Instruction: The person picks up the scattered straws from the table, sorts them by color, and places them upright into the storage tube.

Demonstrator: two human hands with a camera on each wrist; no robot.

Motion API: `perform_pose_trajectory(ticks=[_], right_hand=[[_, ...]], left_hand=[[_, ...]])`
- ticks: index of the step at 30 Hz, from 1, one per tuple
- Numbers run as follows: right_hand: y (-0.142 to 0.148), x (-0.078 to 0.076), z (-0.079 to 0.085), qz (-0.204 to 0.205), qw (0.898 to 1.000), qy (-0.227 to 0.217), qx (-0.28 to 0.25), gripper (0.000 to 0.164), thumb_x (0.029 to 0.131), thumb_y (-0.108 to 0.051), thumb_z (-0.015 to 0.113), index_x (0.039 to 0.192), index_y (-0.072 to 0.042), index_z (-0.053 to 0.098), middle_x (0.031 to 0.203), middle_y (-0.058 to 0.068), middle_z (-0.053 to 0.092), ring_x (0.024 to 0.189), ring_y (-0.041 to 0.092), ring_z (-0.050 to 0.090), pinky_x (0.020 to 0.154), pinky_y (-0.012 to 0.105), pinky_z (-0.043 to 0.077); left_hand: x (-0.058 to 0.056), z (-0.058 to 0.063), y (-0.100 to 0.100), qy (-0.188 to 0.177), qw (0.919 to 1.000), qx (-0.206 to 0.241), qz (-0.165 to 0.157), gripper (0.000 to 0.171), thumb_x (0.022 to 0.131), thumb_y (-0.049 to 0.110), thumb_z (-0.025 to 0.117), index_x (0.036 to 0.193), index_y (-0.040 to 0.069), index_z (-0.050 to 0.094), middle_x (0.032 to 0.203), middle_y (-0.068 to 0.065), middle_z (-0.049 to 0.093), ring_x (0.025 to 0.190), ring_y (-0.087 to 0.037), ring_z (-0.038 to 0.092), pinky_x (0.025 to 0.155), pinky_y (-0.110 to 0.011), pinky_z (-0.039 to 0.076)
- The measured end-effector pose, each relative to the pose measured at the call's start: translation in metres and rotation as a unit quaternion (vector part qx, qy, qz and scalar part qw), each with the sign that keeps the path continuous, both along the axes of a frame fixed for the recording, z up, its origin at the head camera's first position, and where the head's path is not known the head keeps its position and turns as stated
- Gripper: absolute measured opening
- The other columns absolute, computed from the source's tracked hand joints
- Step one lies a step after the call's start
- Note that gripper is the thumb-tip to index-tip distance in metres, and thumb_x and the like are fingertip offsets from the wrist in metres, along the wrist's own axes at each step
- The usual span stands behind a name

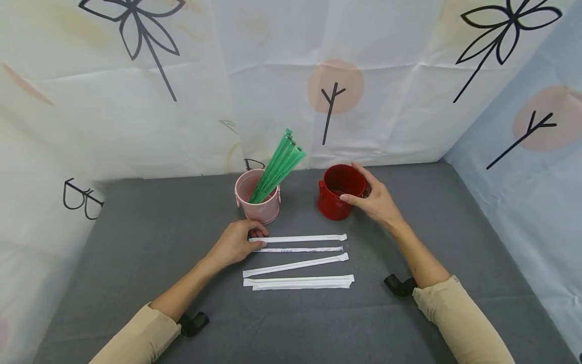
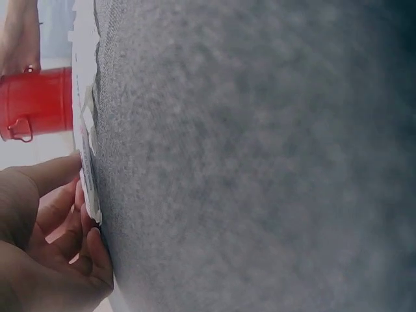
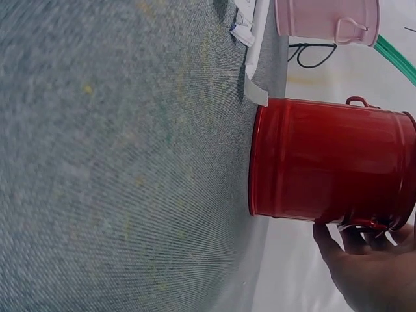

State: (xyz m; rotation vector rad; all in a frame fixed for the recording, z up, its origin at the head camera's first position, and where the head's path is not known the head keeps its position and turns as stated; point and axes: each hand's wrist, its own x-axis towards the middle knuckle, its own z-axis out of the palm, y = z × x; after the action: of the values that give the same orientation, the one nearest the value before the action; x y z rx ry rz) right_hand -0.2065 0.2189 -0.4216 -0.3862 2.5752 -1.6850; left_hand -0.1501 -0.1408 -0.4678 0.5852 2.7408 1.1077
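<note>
My left hand (image 1: 234,241) is at the left ends of several white paper-wrapped straws, its thumb and fingers pinching the end of a printed wrapped straw (image 1: 304,249). In the left wrist view, the thumb touches that straw (image 2: 86,162) while the other fingers curl beside it. A plain wrapped straw (image 1: 302,238) lies just behind, close to the same fingers. My right hand (image 1: 377,202) grips the red bucket (image 1: 334,207) at its right side, thumb in front and fingers behind the rim. The bucket stands upright; the right wrist view shows fingers by its side handle.
Left of the red bucket stands a pink bucket (image 1: 259,211) holding several long green sticks (image 1: 278,169) that lean right. More white wrapped straws (image 1: 300,283) lie in front on the grey tabletop (image 1: 318,328). A patterned white cloth (image 1: 273,91) hangs behind the table.
</note>
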Motion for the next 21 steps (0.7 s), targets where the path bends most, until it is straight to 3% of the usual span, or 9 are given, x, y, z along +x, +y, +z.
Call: perform_pose_trajectory(ticks=[10,16,21], right_hand=[[-0.0012,-0.0004,-0.0048,0.014,0.998,0.002,-0.054,0.083,0.088,-0.005,0.073,0.157,-0.013,0.028,0.147,0.015,0.045,0.132,0.032,0.044,0.088,0.017,0.047],[-0.0009,0.0008,-0.008,0.018,0.998,0.012,-0.065,0.08,0.089,-0.004,0.072,0.157,-0.012,0.029,0.147,0.015,0.045,0.132,0.034,0.044,0.089,0.017,0.048],[-0.0008,0.0006,-0.0096,0.014,0.998,0.028,-0.059,0.08,0.089,-0.004,0.073,0.156,-0.014,0.031,0.147,0.014,0.046,0.131,0.031,0.045,0.096,0.035,0.05]], left_hand=[[0.0026,0.0013,0.0026,0.024,0.9989,-0.037,0.013,0.011,0.082,0.015,0.08,0.08,0.019,0.07,0.076,0.01,0.059,0.073,-0.01,0.056,0.067,-0.031,0.044],[0.003,0.0006,0.0008,0.024,0.9995,-0.007,0.021,0.012,0.084,0.013,0.079,0.081,0.02,0.07,0.081,0.01,0.064,0.081,-0.008,0.063,0.074,-0.033,0.05],[0.0038,0.004,-0.0004,-0.001,0.9989,0.019,0.043,0.007,0.087,0.012,0.077,0.086,0.016,0.071,0.086,0.006,0.07,0.088,-0.012,0.069,0.075,-0.035,0.052]])
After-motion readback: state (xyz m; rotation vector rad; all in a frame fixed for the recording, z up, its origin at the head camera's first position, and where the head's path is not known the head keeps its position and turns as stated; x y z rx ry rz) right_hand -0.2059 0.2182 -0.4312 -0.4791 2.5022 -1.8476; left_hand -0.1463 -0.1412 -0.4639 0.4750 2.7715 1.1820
